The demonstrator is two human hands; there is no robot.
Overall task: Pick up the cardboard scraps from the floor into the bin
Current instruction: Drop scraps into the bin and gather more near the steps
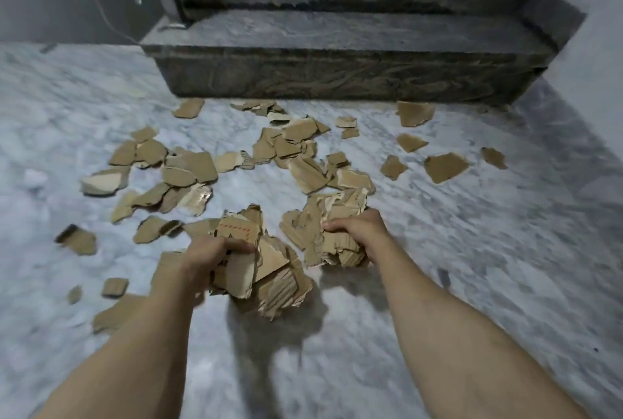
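Observation:
Several torn brown cardboard scraps [192, 166] lie scattered over the marble floor [472, 250]. My left hand [209, 257] grips a thick bundle of scraps [266, 270], one piece printed with red dashed lines. My right hand [357, 230] grips a second bundle of scraps [323, 226] just to the right of the first. Both bundles are held low, close above the floor. No bin is in view.
A dark stone step [337, 81] runs across the far side, with more steps above it. Grey walls stand at the left and right. Loose scraps [445, 166] lie at the right, and smaller ones [114, 287] at the left.

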